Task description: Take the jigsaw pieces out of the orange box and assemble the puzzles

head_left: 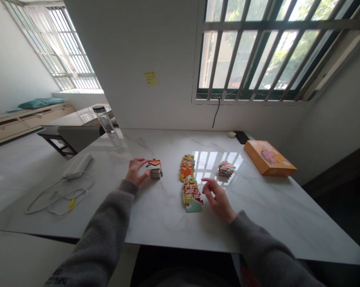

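While two gray sleeves (112,217) reach across the near edge of the marbled tabletop (163,217), a near row of overlapping puzzle pieces (191,195) lies between the arms, a pale green piece at its closest end. Just right of it is the right grip (218,200), loosely curled and empty, forefinger extended toward the row. Slightly farther off, the left grip (135,171) has thumb and forefinger parted at the left side of a neat puzzle stack (155,169); whether they press on it, I cannot tell. Between the hands, a far row of pieces (187,167) continues from the near one. Beyond the right grip sits a looser stack (226,169), apart from the fingers. Farther back are an orange box (268,157), a dark phone-like slab (242,137) and a clear bottle (104,119).
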Tool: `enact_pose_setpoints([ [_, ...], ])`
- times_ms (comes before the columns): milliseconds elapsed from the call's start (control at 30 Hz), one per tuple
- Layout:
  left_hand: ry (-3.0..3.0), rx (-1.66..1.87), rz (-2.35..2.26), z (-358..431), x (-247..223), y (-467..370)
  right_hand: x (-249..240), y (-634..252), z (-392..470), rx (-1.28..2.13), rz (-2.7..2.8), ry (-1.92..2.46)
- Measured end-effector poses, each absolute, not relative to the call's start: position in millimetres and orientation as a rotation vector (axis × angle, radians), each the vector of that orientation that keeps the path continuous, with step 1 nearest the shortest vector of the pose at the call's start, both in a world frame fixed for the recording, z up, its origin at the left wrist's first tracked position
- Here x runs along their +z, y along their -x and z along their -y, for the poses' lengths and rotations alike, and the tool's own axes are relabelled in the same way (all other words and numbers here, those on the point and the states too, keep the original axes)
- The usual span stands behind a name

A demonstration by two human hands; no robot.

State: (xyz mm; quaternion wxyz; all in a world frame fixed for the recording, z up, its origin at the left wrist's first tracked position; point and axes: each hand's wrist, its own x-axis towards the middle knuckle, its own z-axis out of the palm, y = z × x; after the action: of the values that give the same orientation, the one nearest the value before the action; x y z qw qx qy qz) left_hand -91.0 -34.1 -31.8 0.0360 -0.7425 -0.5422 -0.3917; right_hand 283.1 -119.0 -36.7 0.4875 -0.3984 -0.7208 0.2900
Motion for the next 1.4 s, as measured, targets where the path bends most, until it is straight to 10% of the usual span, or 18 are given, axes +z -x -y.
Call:
enact_pose_setpoints([
  [767,2.228,-1.366,1.317,73,-14,39,-31,-282,123,0.632,1.977,1.044],
  [1400,2.962,-0.772,0.979,111,-42,-58,-41,-294,129,0.55,2.29,1.022],
])
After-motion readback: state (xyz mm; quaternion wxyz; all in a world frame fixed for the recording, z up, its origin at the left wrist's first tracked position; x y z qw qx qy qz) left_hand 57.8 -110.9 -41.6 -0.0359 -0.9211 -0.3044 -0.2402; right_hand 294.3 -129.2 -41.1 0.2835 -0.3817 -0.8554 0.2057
